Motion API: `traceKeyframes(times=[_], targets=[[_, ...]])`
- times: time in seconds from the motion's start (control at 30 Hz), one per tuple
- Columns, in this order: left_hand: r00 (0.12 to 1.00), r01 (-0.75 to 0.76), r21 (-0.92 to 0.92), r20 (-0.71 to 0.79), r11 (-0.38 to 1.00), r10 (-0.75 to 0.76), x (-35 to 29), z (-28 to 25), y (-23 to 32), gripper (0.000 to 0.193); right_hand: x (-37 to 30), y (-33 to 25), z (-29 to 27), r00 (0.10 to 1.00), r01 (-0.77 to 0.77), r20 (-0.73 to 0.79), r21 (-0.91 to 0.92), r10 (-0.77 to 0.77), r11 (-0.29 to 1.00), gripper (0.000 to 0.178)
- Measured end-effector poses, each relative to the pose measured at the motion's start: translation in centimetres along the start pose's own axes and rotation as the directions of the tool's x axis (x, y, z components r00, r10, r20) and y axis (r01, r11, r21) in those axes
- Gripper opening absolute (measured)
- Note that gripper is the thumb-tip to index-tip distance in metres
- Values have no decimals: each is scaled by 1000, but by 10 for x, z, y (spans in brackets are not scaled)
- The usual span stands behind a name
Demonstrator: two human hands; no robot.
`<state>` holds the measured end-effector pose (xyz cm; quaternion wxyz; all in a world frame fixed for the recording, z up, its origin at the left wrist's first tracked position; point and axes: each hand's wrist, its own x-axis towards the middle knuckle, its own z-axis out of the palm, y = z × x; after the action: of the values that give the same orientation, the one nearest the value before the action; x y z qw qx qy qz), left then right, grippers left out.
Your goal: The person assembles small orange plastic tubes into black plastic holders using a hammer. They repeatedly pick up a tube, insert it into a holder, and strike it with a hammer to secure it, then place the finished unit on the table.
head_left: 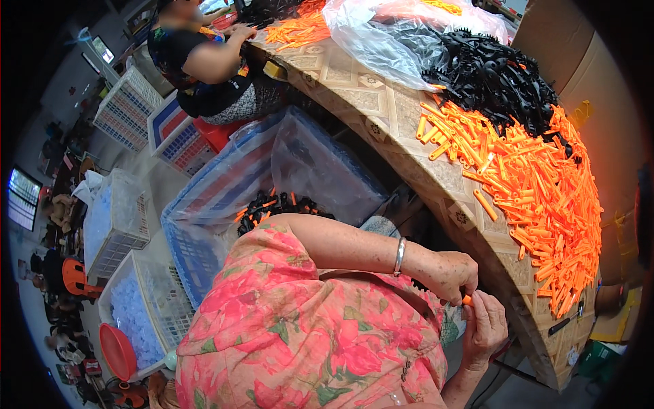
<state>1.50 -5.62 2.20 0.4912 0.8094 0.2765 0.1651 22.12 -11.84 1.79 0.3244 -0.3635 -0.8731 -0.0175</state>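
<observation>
My left hand (pixel 449 274), with a silver bangle on its wrist, is closed, its fingers bent downward. Out from under it pokes the edge of a black toothed plastic piece (pixel 419 285), mostly hidden by the hand. Fingertips of my right hand (pixel 485 328) pinch a small orange plastic handle (pixel 467 300), whose short end shows between the two hands. Both hands meet in front of my flowered top, beside the table edge. Whether the orange and black parts are joined is hidden.
On the patterned table (pixel 388 102) lie a heap of orange handles (pixel 538 198) and a pile of black plastic parts (pixel 494 78). A lined blue crate (pixel 197 218) at my left holds black and orange pieces. Another person (pixel 211 61) sits at the table's far left.
</observation>
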Motion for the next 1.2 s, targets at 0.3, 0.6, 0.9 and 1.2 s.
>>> traceKeyframes(times=[0.3, 0.6, 0.9, 1.2], targets=[[994, 43, 349, -108, 936, -6, -8, 2, 12, 18, -5, -4, -1, 999, -34, -8, 5, 34, 999, 26], [985, -61, 342, -131, 938, 112, -4, -11, 0, 20, 1, 4, 2, 985, -83, -147, 26, 86, 996, 22], [999, 22, 99, -26, 995, -20, 1, -14, 1, 17, 1, 8, 1, 976, -151, -164, -30, 144, 988, 29], [999, 37, 130, -6, 991, -37, 3, -9, 1, 20, -1, 4, 8, 994, -92, -62, -47, 89, 995, 25]])
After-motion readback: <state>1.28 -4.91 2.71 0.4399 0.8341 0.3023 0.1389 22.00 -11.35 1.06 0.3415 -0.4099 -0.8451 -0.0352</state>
